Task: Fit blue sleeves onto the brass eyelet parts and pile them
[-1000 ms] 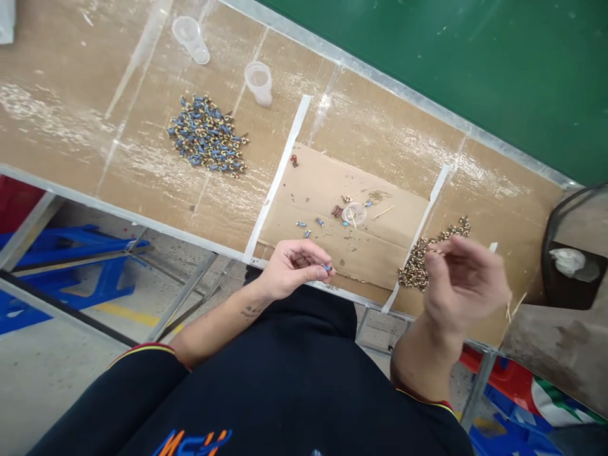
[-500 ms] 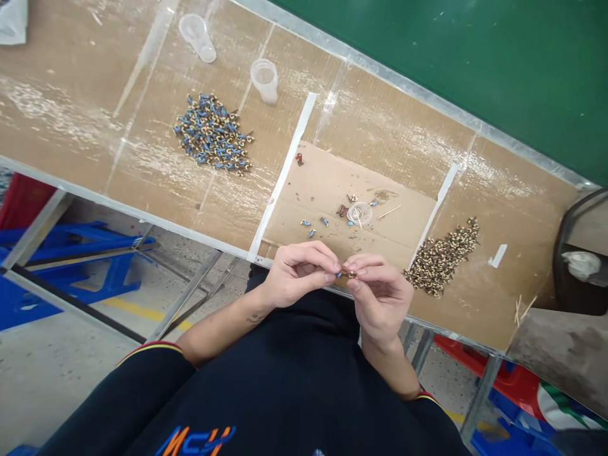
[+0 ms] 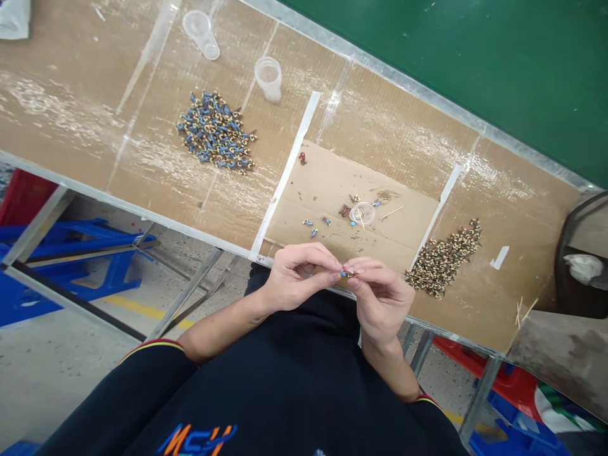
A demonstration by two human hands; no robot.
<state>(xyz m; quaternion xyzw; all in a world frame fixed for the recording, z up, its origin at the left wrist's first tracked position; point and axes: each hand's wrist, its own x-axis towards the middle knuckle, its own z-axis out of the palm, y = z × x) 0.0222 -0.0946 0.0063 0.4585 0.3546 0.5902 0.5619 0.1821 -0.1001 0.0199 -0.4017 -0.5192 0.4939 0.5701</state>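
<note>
My left hand (image 3: 299,275) and my right hand (image 3: 380,291) meet above the table's near edge, both closed in a pinch. Between their fingertips is a tiny blue and brown figure piece (image 3: 345,274), mostly covered by the fingers. Just beyond my hands lies a cardboard sheet (image 3: 294,190) with a few loose blue pieces (image 3: 314,233), a shallow clear dish (image 3: 363,214), dark red pieces (image 3: 344,210) and a thin wooden stick (image 3: 392,213). A heap of brown and cream pieces (image 3: 444,259) lies right of my right hand.
A larger heap of blue, brown and cream pieces (image 3: 216,133) is at the left. Behind it are two clear plastic cups (image 3: 268,79) (image 3: 202,35). Several wooden sticks (image 3: 522,313) lie at the right edge. Blue stools (image 3: 95,259) are below the table.
My fingertips have drawn slightly closer together around the small piece, and more of its blue part shows. The whole view has shifted a little; the heaps look the same.
</note>
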